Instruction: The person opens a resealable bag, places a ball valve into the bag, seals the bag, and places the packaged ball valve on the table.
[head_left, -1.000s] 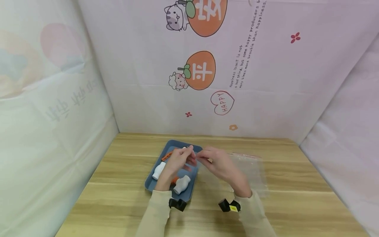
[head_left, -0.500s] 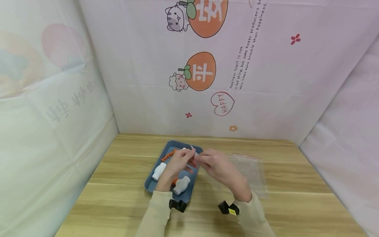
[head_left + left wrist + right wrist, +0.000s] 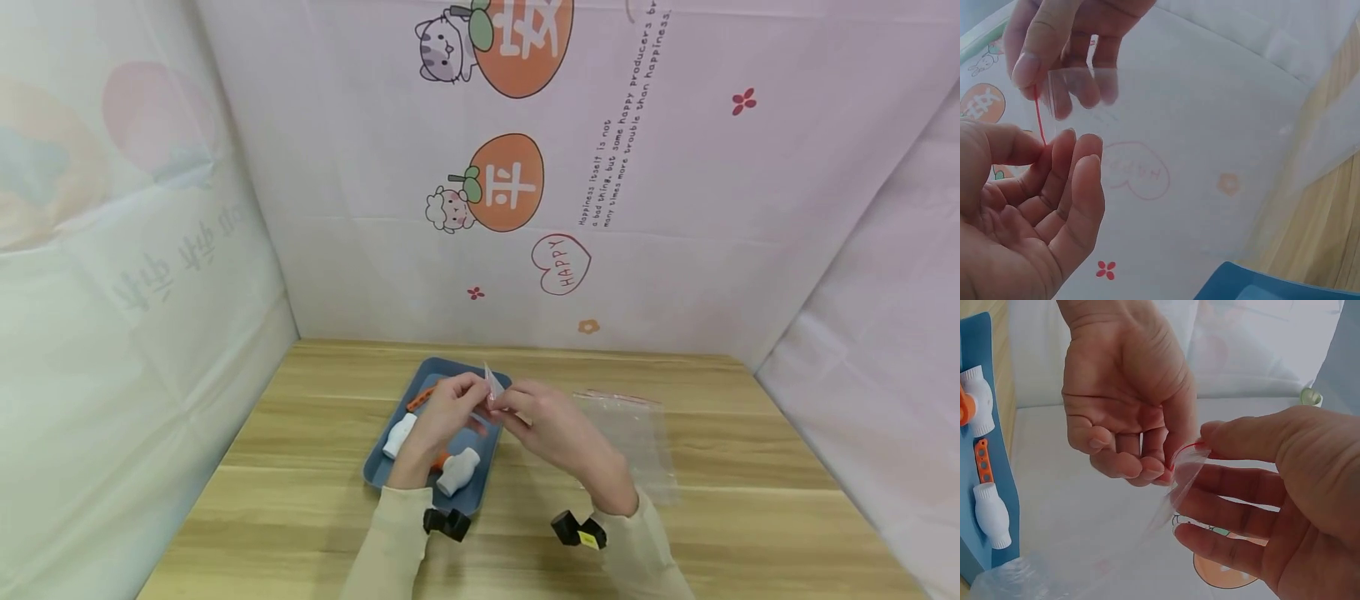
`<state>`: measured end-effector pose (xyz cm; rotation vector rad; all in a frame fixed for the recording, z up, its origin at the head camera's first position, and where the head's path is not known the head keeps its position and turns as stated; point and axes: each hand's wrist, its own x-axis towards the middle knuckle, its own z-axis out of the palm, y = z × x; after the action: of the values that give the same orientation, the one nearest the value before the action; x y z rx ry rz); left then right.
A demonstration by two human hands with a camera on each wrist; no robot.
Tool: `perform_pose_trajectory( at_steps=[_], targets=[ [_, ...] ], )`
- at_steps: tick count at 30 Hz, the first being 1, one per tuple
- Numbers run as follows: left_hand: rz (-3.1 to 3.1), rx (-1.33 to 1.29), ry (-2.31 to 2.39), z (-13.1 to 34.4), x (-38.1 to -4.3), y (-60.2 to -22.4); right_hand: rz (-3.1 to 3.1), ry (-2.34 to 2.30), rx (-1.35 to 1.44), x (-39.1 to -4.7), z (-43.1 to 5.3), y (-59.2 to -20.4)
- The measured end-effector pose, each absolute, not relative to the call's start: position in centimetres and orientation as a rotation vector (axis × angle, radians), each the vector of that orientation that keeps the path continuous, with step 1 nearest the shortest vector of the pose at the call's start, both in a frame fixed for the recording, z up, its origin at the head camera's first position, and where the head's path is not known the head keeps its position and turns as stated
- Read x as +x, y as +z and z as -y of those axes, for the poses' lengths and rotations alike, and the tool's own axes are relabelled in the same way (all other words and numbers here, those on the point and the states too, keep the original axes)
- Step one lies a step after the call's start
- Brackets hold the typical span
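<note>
A clear zip-lock bag (image 3: 492,382) with a red strip (image 3: 1039,115) along its mouth is held up over the blue tray (image 3: 375,478). My left hand (image 3: 444,414) pinches the mouth edge between thumb and index finger. Close beside it, my right hand (image 3: 553,427) pinches the same edge with thumb and fingers. In the left wrist view the red strip runs straight from one hand's fingertips to the other's, and the see-through bag spreads out to the right. In the right wrist view the strip curves between the two pinches.
In the tray lie white barrel-shaped fittings (image 3: 458,472) and orange slotted handles (image 3: 984,461). Flat on the wooden table (image 3: 750,500), right of my right hand, are clear bags (image 3: 637,442) with red strips. A printed white cloth (image 3: 360,250) stands behind the table.
My right fingers have shifted slightly down along the bag's mouth. More of the bag's edge now stands up between the hands. The tray's contents have stayed put.
</note>
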<state>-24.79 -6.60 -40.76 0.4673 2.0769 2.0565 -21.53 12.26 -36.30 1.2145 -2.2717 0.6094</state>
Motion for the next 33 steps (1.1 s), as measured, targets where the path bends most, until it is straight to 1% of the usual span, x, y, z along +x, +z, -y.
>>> perform_pose_trajectory(
  at_steps=[7, 14, 21, 28, 33],
  targets=[
    [-2.154, 0.580, 2.039, 6.6, -24.4, -40.3, 2.390, 0.742, 1.098, -21.9, -12.6, -36.6],
    [-2.210, 0.759, 1.988, 6.4, -24.0, -40.0, 2.402, 0.839, 0.986, -22.3, -13.0, -36.9],
    [-2.299, 0.882, 1.885, 6.0, -23.1, -39.3, 2.388, 0.887, 0.959, -22.7, -13.2, -37.1],
    [-2.512, 1.035, 1.658, 5.4, -22.2, -39.0, 2.345, 0.913, 0.972, -22.5, -13.2, -36.8],
    [-2.666, 1.085, 1.488, 5.1, -21.8, -38.7, 2.361, 0.893, 0.988, -22.2, -13.4, -36.4]
  ],
)
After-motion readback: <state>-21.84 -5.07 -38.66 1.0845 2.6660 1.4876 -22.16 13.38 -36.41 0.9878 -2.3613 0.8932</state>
